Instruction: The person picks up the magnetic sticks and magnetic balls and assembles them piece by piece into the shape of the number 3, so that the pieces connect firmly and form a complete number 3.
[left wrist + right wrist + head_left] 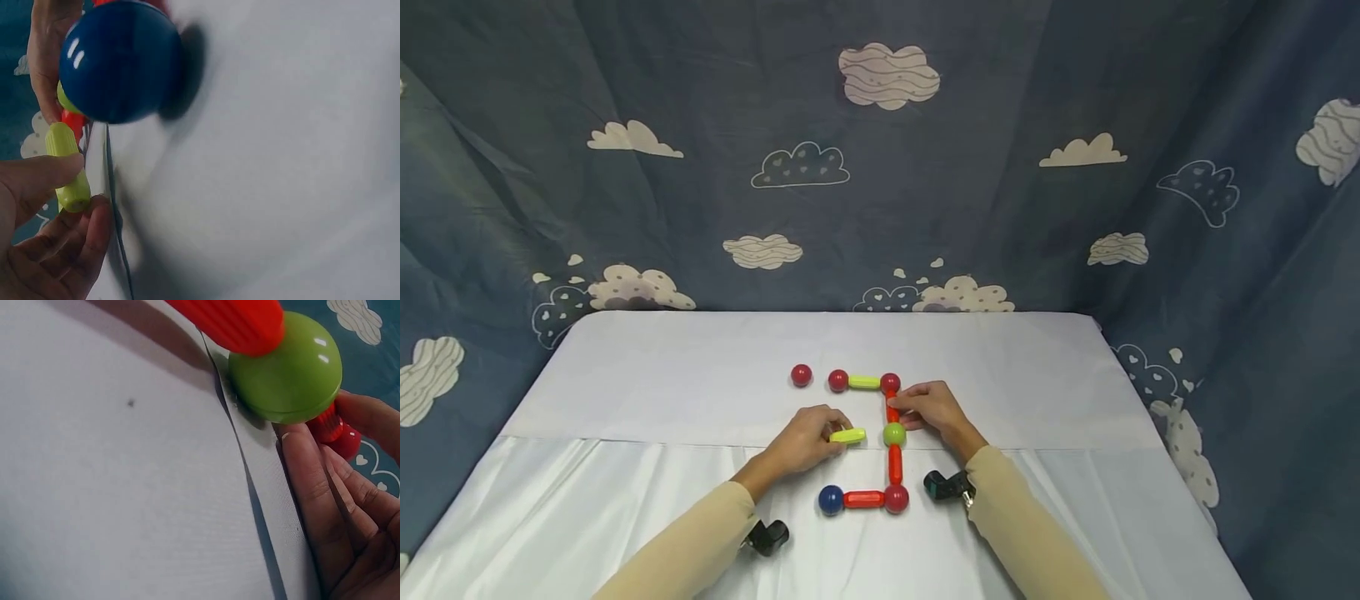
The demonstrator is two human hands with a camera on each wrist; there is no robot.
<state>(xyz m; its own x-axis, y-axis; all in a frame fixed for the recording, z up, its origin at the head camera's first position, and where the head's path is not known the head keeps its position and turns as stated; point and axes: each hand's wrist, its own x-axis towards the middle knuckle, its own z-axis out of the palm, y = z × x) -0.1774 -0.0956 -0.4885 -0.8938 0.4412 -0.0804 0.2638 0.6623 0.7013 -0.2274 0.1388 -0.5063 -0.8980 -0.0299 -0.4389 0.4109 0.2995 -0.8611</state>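
Observation:
My left hand [807,437] pinches a short yellow-green rod [847,436] between thumb and fingers, its free end pointing at the green ball [894,434]. The left wrist view shows this ridged rod [75,187] close up. On the other side, my right hand [936,408] grips the upper red rod [892,410], fingers right beside the green ball [287,369]. That rod runs up to a red ball [890,383]. Below the green ball, a lower red rod [895,464] leads to another red ball [897,499].
A horizontal red rod [863,499] joins the bottom red ball to a blue ball [831,500]. Along the top, a yellow-green rod [864,382] ends in a red ball [838,381]. One loose red ball [801,375] lies farther left on the white cloth [662,375].

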